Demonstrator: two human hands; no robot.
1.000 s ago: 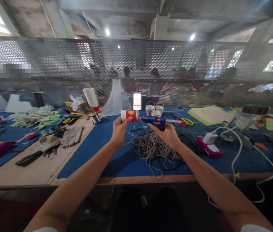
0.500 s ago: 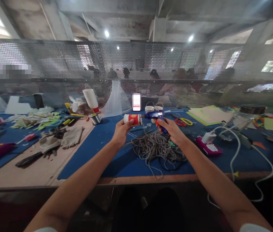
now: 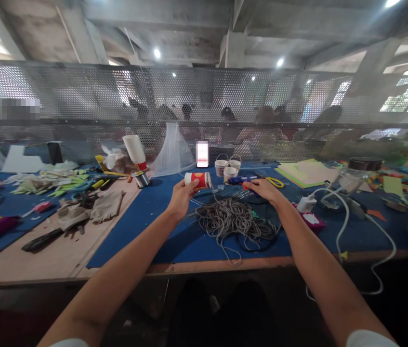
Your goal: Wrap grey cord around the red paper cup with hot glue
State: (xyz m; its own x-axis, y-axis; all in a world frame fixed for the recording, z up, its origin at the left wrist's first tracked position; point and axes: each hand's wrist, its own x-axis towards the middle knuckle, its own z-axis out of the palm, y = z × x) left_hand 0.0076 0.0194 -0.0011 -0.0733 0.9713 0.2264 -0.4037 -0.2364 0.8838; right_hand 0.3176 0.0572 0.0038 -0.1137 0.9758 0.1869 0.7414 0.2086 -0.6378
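My left hand (image 3: 181,194) is closed around a red and white paper cup (image 3: 197,180), held on its side above the blue mat. My right hand (image 3: 263,189) reaches forward and rests on a blue glue gun (image 3: 239,180) that lies on the mat, fingers curled over its handle. A tangle of grey cord (image 3: 233,220) lies just below both hands. Beyond the glue gun stand three small white cups with wire handles (image 3: 228,167), and yellow-handled scissors (image 3: 273,181) lie to the right.
A perforated metal screen (image 3: 81,106) runs along the table's far side, with people seated behind it. A phone (image 3: 202,153) leans upright. Gloves (image 3: 95,206), paper scraps and tools lie left; a pink device (image 3: 311,220) with white cable, coloured paper (image 3: 307,171) and a jar (image 3: 361,173) right.
My right hand has carried the glue gun away from the cup's mouth, forward and down onto the mat. The cup in my left hand has barely moved.
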